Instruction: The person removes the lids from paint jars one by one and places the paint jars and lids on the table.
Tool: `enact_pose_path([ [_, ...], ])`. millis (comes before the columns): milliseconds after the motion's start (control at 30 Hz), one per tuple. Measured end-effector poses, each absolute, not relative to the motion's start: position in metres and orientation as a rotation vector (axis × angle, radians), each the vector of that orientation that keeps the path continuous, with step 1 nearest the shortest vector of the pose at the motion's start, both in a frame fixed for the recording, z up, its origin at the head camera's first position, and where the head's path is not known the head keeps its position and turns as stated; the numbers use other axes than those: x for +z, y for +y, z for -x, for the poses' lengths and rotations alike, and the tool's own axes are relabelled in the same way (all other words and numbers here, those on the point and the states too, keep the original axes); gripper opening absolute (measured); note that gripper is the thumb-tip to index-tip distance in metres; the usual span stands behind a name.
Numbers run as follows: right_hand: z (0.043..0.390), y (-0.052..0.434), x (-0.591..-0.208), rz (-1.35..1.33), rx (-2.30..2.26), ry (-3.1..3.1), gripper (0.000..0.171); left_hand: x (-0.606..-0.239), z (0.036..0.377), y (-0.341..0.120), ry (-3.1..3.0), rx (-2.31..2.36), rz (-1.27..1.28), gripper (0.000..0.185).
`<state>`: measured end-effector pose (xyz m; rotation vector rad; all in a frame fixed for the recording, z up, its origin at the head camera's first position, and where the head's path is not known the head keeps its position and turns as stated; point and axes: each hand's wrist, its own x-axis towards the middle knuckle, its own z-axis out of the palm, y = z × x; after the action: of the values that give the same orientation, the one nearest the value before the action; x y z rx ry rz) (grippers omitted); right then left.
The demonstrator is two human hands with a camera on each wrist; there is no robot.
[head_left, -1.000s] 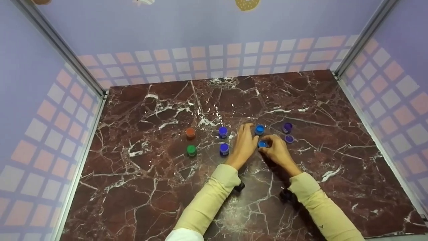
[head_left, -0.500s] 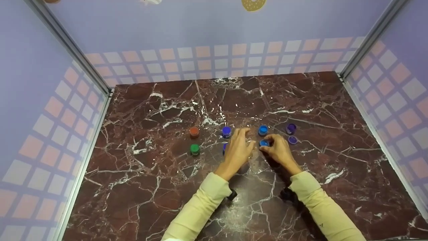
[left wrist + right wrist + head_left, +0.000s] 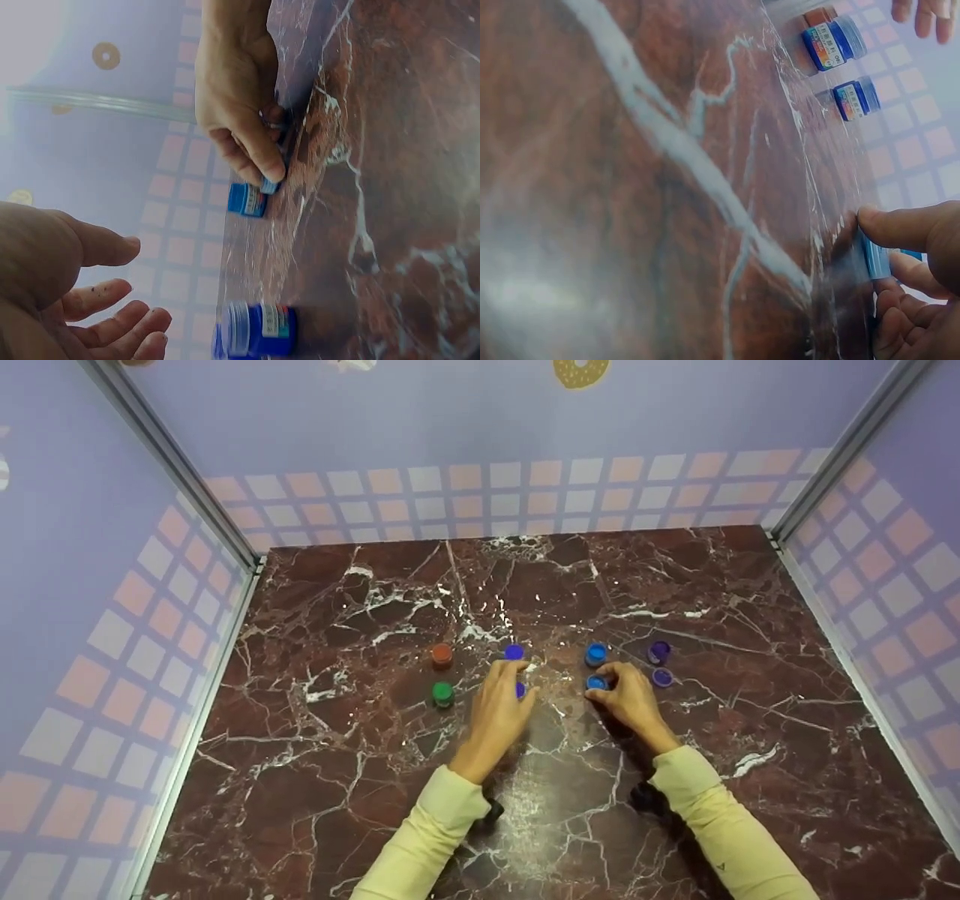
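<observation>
A small light-blue jar (image 3: 596, 682) is pinched between the thumb and curled fingers of the right hand (image 3: 628, 699) while it stands on the red marble tabletop (image 3: 360, 765); the same grip is seen from the side in the left wrist view. A second light-blue jar (image 3: 595, 653) is seen just behind it, and two purple jars (image 3: 660, 651) are placed to its right. The left hand (image 3: 498, 714) is held above the table with relaxed, spread fingers and nothing in it; a dark-blue jar (image 3: 520, 689) is partly hidden at its fingertips, and another dark-blue jar (image 3: 514, 652) stands just beyond. An orange jar (image 3: 442, 654) and a green jar (image 3: 442, 693) are set further left.
</observation>
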<state>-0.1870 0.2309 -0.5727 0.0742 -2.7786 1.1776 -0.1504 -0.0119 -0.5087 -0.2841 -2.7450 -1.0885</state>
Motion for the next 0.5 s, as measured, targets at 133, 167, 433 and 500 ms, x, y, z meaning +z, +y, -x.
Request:
enact_pose_path([
  [133, 0.187, 0.232, -0.573, -0.076, 1.187, -2.78, 0.036, -0.515, 0.15, -0.023, -2.758, -1.099, 0.263, 0.044],
  [167, 0.187, 0.232, -0.573, -0.079, 1.185, -2.78, 0.037, -0.517, 0.15, -0.025, -2.766, -1.099, 0.26, 0.044],
  [433, 0.188, 0.234, -0.57, -0.104, 1.213, -2.816, 0.036, -0.533, 0.157, -0.034, -2.873, -1.104, 0.251, 0.05],
  [500, 0.188, 0.234, -0.569, -0.113, 1.226, -2.826, 0.036, -0.537, 0.159, -0.034, -2.894, -1.087, 0.258, 0.053],
])
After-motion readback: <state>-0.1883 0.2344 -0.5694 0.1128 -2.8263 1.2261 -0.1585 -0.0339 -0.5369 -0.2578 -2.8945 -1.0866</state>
